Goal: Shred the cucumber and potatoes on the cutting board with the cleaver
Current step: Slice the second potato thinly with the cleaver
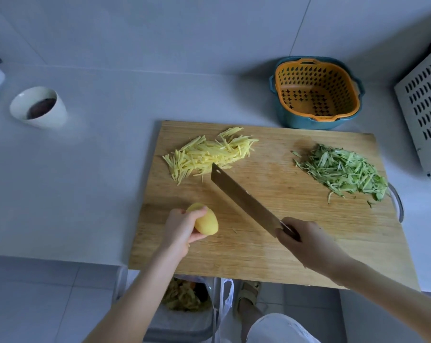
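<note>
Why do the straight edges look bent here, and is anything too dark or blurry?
Head view: the wide-angle lens bows the cutting board edges; light is dim, bluish, with soft shadows; the cleaver shows no harsh glare; the waste bin below is murky.

rectangular wooden cutting board point(271, 164) | pale yellow potato shreds point(209, 154) are filling its far-left corner | green cucumber shreds point(343, 172) are lining its right edge | broad steel cleaver point(244, 199) is slanting across the middle | bare wood is lying open between the heaps | orange perforated basket point(316, 90) is standing just beyond the far edge
</note>
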The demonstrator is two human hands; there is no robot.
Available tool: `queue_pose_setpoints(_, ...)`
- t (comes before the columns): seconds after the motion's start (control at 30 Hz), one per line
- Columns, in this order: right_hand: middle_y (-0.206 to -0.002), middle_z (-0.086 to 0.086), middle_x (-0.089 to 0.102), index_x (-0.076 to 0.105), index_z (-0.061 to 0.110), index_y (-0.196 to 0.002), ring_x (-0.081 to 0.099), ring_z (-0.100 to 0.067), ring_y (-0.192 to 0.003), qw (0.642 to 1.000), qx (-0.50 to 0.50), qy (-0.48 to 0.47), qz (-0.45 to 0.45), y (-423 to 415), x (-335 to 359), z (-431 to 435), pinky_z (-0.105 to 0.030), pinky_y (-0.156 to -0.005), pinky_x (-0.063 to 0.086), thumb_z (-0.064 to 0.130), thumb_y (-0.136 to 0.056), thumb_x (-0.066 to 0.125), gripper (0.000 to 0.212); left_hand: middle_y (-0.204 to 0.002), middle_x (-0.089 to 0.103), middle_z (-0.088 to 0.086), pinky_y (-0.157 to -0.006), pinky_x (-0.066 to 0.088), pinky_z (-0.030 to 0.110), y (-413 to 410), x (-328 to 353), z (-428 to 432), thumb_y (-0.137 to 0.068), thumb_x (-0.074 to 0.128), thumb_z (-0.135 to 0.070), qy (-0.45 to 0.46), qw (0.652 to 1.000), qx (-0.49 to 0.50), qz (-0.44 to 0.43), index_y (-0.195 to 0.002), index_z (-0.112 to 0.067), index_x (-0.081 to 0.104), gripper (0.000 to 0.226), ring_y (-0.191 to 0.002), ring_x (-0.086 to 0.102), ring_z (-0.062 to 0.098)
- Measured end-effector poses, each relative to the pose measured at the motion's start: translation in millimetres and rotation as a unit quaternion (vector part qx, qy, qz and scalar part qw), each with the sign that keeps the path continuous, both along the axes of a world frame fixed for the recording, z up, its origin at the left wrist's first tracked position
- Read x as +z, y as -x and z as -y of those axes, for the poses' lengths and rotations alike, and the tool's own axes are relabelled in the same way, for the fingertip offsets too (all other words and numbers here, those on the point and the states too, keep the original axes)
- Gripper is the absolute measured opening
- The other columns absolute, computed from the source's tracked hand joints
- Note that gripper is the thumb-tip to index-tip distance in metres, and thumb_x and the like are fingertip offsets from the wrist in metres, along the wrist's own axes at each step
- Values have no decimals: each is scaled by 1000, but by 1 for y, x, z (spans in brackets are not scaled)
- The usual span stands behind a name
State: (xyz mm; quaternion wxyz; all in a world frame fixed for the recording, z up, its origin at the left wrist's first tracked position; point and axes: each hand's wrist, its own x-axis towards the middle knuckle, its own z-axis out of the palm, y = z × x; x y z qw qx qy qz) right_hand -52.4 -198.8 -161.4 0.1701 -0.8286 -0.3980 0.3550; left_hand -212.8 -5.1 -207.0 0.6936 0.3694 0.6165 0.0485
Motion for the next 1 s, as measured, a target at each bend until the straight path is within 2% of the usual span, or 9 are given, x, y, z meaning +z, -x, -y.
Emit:
queue_pose_setpoints(0.1,-53,4,47,44,21,-63,44,-15,-45,999,3,31,26,13,-5,-15,-25,-44,34,24,-92,48,30,-111,54,8,-68,60,40,-7,-10,25,-88,67,-33,-144,986,-77,-35,-117,-8,45,43,-96,60,24)
queue_pose_setpoints(0.2,-51,4,42,37,21,-58,37,-15,-45,996,10,45,73,22,-13,-22,-25,-43,28,20,-90,46,34,-89,57,-1,-58,56,34,-7,-16,44,-92,53,-46,-346,918,-175,-87,-102,-16,43,33,-76,62,18)
queue_pose_setpoints(0.3,-49,3,42,41,17,-62,35,-16,-43,995,5,27,91,31,-9,-25,-25,-41,23,22,-93,43,31,-73,55,1,-44,34,19,-4,-22,46,-92,48,-44,-449,862,-198,-127,-92,-13,41,32,-62,56,18)
queue_pose_setpoints(0.4,-51,0,45,43,18,-68,41,-24,-46,996,14,4,92,44,3,-26,-31,-44,28,26,-94,40,28,-75,57,6,-44,32,27,-5,-27,46,-92,50,-38,-468,852,-189,-138,-91,-11,38,29,-63,55,26)
queue_pose_setpoints(0.47,-55,-2,47,44,17,-74,42,-25,-49,994,35,14,104,52,9,-25,-33,-46,31,28,-96,37,26,-78,60,11,-43,26,26,-7,-29,48,-92,52,-35,-479,849,-174,-140,-90,-10,37,29,-66,57,32)
queue_pose_setpoints(0.57,-51,2,40,43,17,-76,32,-18,-43,992,39,25,114,58,16,-21,-27,-42,24,27,-96,36,24,-74,58,8,-43,21,25,-10,-30,49,-89,45,-47,-482,850,-162,-140,-89,-11,36,37,-60,53,30)
queue_pose_setpoints(0.73,-51,2,37,48,17,-82,28,-16,-40,987,62,49,140,61,25,-22,-22,-40,16,29,-96,33,24,-68,54,0,-45,26,22,-11,-34,48,-88,48,-49,-449,868,-153,-148,-87,-12,36,39,-56,48,22)
queue_pose_setpoints(0.9,-59,1,44,42,17,-78,32,-16,-45,988,76,56,121,57,23,-35,-23,-43,22,29,-97,30,25,-68,58,4,-50,40,32,-10,-34,46,-88,58,-44,-435,877,-148,-140,-88,-12,37,38,-59,57,29)
queue_pose_setpoints(1.0,-56,1,41,41,15,-71,32,-14,-45,992,72,52,92,51,18,-46,-25,-44,23,26,-97,33,29,-65,55,1,-50,37,31,-11,-33,45,-87,58,-42,-428,880,-150,-140,-88,-12,37,37,-57,54,27)
